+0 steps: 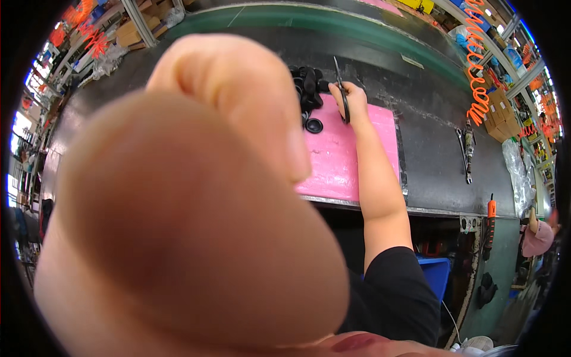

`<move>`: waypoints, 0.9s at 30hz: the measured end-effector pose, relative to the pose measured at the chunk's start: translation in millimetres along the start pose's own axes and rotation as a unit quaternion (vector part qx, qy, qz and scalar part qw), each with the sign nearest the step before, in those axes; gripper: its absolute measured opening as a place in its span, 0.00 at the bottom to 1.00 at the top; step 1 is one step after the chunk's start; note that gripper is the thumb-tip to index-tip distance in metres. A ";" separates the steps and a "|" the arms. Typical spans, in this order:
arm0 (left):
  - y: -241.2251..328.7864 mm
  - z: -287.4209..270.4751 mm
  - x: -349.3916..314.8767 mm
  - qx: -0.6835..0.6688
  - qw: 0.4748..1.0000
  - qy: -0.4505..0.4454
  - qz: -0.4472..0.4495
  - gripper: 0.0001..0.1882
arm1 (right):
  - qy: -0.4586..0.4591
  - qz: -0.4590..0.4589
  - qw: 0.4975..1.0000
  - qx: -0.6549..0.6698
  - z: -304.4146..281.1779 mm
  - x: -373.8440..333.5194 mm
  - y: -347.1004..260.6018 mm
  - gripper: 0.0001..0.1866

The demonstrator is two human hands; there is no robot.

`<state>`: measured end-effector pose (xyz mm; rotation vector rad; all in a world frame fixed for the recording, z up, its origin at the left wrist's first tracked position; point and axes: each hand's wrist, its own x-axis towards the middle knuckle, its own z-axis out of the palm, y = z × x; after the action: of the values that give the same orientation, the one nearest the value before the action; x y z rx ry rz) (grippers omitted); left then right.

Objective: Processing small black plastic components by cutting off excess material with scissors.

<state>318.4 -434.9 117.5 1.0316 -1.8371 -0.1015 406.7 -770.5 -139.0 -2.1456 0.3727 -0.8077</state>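
Observation:
My left hand (202, 184) is raised very close to the camera and fills much of the left and middle of the view, blurred. Its fingers are curled in, and whatever they may hold is hidden. At the far side of the pink mat (333, 169), my right hand (358, 104) grips a pair of dark scissors (345, 108), blades pointing away from me. Just left of them lies a pile of black parts (308, 88), partly covered by my left hand. A round black piece (314, 125) rests on the mat near the pile.
The mat lies on a dark workbench (434, 160). Wrenches (467, 152) lie to its right beneath an orange coiled hose (476, 71). An orange-and-black tool (491, 220) is at the bench's front right. A blue bin (437, 273) stands below. Another person (538, 238) is at far right.

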 end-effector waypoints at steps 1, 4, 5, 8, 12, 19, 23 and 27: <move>-2.4 -2.7 -2.1 -0.001 1.000 0.001 -0.001 0.07 | 0.002 -0.021 1.000 -0.001 -0.7 2.4 -1.0 0.17; 2.8 -5.3 -3.8 0.024 1.000 0.000 -0.011 0.08 | -0.025 0.004 1.000 0.013 0.0 0.2 -18.0 0.17; -1.4 -6.5 -5.3 0.027 1.000 -0.005 -0.004 0.08 | -0.012 0.000 1.000 0.005 -4.8 -0.6 -12.7 0.17; 4.8 -16.9 -5.6 0.077 0.997 -0.029 -0.004 0.09 | 0.003 -0.021 1.000 0.011 4.3 -0.1 -8.8 0.16; 22.9 -34.1 -9.2 0.162 0.984 -0.069 0.017 0.09 | 0.002 -0.009 1.000 0.019 4.6 0.2 -9.0 0.15; 26.1 -47.0 1.2 0.188 0.976 -0.090 0.069 0.11 | 0.013 0.049 0.998 0.030 -10.3 -4.6 -2.0 0.16; 40.8 -47.2 4.6 0.211 0.971 -0.092 0.062 0.11 | 0.006 0.060 0.995 0.074 3.1 -1.6 -4.8 0.15; 54.4 -45.2 4.1 0.236 0.966 -0.086 0.063 0.12 | -0.004 0.055 0.995 0.081 10.7 -2.1 -17.8 0.15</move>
<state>320.4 -387.1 169.8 1.2564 -2.1363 0.3510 412.1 -751.9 -131.3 -1.9588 0.4032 -0.7409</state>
